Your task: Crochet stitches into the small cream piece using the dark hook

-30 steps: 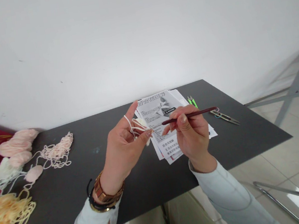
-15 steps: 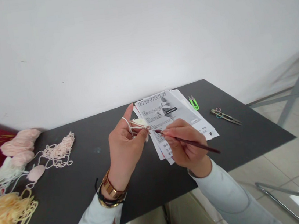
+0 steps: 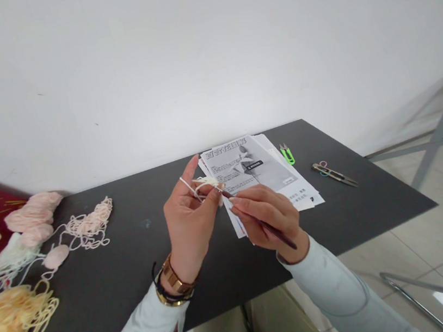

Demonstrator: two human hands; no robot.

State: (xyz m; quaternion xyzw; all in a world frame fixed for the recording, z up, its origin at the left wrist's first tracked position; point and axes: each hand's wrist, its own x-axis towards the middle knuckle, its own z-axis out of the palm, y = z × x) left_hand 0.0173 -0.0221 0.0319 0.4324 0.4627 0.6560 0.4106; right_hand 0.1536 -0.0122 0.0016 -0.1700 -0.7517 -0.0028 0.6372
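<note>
My left hand (image 3: pixel 191 214) pinches a small piece of cream crochet work (image 3: pixel 207 180) between thumb and fingers, its index finger raised. A strand of cream yarn (image 3: pixel 188 186) loops around that finger. My right hand (image 3: pixel 268 215) grips a dark reddish-brown crochet hook (image 3: pixel 275 231) like a pen. The hook's tip meets the crochet work at the left thumb, and the exact stitch there is too small to make out. Beneath both hands lie printed sheets (image 3: pixel 254 167) with text and a flower picture.
Green thread snips (image 3: pixel 287 154) and metal thread snips (image 3: pixel 335 174) lie right of the sheets on the dark table (image 3: pixel 371 205). At left are pink yarn (image 3: pixel 34 211), loose pale pink yarn (image 3: pixel 91 224), a small pink ball (image 3: pixel 56 257) and yellow yarn (image 3: pixel 8 322). A white wall (image 3: pixel 206 58) stands behind.
My right hand has moved slightly left and down, bringing the hook closer to my left hand and tilting it more steeply. My left hand has shifted slightly right, still holding the crochet work.
</note>
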